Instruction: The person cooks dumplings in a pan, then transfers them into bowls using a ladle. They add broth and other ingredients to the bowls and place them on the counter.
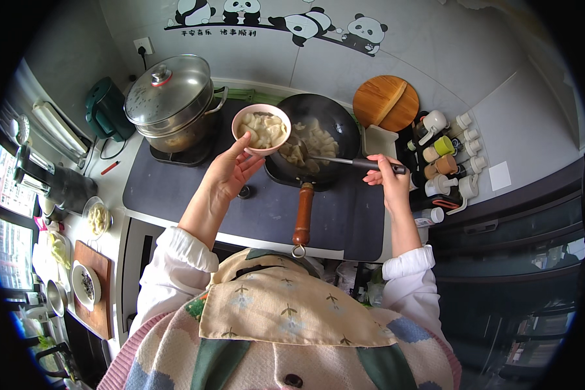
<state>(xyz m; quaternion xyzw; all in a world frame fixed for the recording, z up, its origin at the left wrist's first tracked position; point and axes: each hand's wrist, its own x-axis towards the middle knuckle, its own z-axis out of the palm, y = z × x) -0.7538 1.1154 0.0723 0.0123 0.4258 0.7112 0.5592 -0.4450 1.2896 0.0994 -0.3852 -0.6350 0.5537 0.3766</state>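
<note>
A pink-rimmed bowl full of dumplings is held up by my left hand, thumb at its rim and fingers beneath. It hangs beside the left edge of a black wok. My right hand grips the dark handle of a metal ladle, whose head sits among dumplings in the wok. The wok rests on the stove, its wooden handle pointing towards me.
A lidded steel steamer pot stands on the left burner. Behind the wok leans a round wooden lid. Seasoning jars crowd the right side. Leftward are a green kettle and a cutting board bearing a white bowl.
</note>
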